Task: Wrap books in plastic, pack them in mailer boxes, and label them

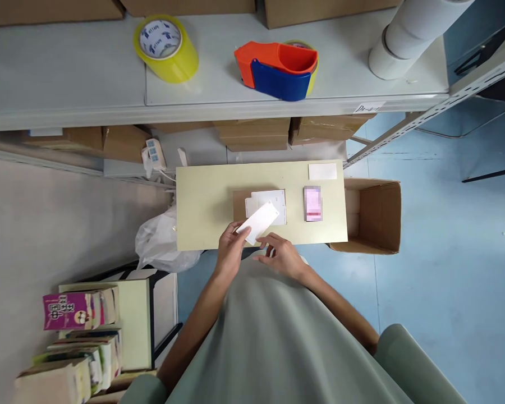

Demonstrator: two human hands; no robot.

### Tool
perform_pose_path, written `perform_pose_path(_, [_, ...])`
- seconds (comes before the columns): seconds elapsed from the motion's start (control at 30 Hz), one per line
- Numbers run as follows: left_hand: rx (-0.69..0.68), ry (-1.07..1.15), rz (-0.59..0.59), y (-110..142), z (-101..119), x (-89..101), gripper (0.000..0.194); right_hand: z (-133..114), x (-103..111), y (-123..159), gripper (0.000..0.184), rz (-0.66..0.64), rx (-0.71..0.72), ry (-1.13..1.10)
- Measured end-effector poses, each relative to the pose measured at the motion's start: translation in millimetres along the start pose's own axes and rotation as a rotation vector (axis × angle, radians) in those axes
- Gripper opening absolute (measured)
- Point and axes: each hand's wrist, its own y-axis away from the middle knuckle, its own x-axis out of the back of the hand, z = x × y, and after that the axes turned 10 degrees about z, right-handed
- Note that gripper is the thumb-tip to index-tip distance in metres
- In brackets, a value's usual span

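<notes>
A blank white paper slip is pinched in my left hand, thumb on top, tilted over the front of the cream table. My right hand hovers close to the slip's lower right corner, fingers loosely bent and apart, with nothing visible in them. Beyond the held slip, more white slips lie on a brown cardboard piece, partly covered by it. A pink printed card rests to their right. Above that card lies another white slip.
An open cardboard box stands right of the table. On the shelf ahead are a yellow tape roll, an orange-and-blue tape dispenser and white rolls. A plastic bag and stacked books are at left.
</notes>
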Motion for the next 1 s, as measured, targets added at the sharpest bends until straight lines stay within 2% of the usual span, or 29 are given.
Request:
perform_pose_path(0.07, [-0.005, -0.011, -0.002, -2.3, 3.4, 2.1, 0.055, -1.5, 7.9, -2.2, 0.031, 0.079, -0.02, -0.043])
perform_pose_path(0.2, [0.014, -0.051, -0.065, -3.6, 12.4, 9.0, 0.054, -0.7, 33.5, -14.9, 0.032, 0.407, -0.132, -0.09])
perform_pose_path(0.27, [0.03, -0.063, -0.115, -3.4, 15.2, 12.7, 0.054, 0.9, 43.6, -21.7, 0.033, 0.461, -0.157, -0.088])
perform_pose_path(0.37, [0.034, -0.078, -0.185, -4.3, 14.8, 18.2, 0.053, 3.1, 47.9, -27.7, 0.034, 0.428, -0.167, -0.089])
perform_pose_path(0.63, [0.047, -0.106, -0.245, -15.1, 2.2, 29.6, 0.058, -2.1, 31.5, -19.8, 0.027, 0.406, -0.169, -0.041])
perform_pose_path(0.73, [0.016, -0.074, -0.22, -21.9, -4.7, 32.5, 0.068, -16.2, 24.4, -10.1, 0.026, 0.337, -0.103, -0.01])
perform_pose_path(0.83, [0.001, -0.042, -0.146, -28.7, -12.1, 36.5, 0.073, -32.9, 15.7, 0.9, 0.024, 0.258, -0.048, 0.003])
perform_pose_path(1.0, [0.045, 0.02, -0.087, -33.7, -14.4, 41.6, 0.055, -48.0, 6.2, 11.3, 0.023, 0.244, -0.041, -0.008])
